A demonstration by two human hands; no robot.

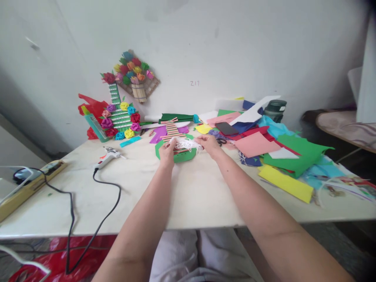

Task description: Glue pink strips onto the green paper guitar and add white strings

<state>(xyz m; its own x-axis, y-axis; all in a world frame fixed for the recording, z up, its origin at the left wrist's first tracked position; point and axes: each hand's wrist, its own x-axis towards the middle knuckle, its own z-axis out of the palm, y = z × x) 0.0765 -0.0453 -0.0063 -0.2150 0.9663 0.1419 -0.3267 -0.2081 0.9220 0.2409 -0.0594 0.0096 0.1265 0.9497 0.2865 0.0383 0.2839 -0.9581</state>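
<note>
A loose tangle of white yarn (187, 144) stretches between my two hands. My left hand (167, 150) is closed on the yarn's left end, with its thumb and fingers pinched together. At the other end, my right hand (208, 144) pinches the strands. Beneath the yarn lies a green board (188, 157) with cut corners and small dark marks along its near edge. A strip of pink and green striped sticks (172, 128) extends from the board toward the wall. The fingertips are partly hidden by the yarn.
Left of my arms lie a glue gun (108, 157), its black cord and a power strip (54, 168). A flower-trimmed green craft (121, 113) leans at the back. On the right are piled paper sheets (255, 144), a phone (226, 129), scissors (221, 141) and a dark bottle (274, 111).
</note>
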